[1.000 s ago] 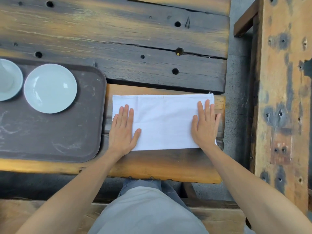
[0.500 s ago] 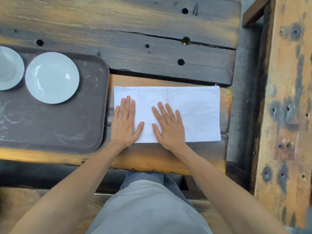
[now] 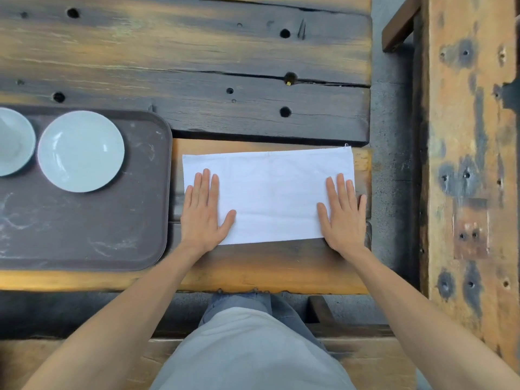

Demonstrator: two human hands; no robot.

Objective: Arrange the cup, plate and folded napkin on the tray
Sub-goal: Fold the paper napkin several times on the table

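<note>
At the far left edge, a pale round dish (image 3: 12, 142), cut off by the frame so that I cannot tell whether it is the cup or a second plate, sits on the dark brown tray (image 3: 84, 235). Just beside it on the same tray sits the pale grey-blue plate (image 3: 81, 151), near the tray's far right corner, not touching the cut-off dish. The tray lies on the worn wooden table (image 3: 197, 52), its near part bare and scuffed with pale marks. To the right of the tray, apart from it by a narrow strip of wood, the white napkin (image 3: 270, 192) lies flat on the table as a long rectangle, folded, its long side running left to right. My left hand (image 3: 204, 212) rests palm down on the napkin's left end, fingers straight and close together, thumb spread out toward the middle; nothing is gripped. My right hand (image 3: 343, 213) lies the same way on the napkin's right end, fingers straight and flat, the little finger reaching just past the cloth's right edge onto the wood, thumb spread inward. Both hands press the cloth flat and hold nothing. Further right, across a grey gap, stands a weathered wooden beam (image 3: 467, 164) with dark spots and holes.
</note>
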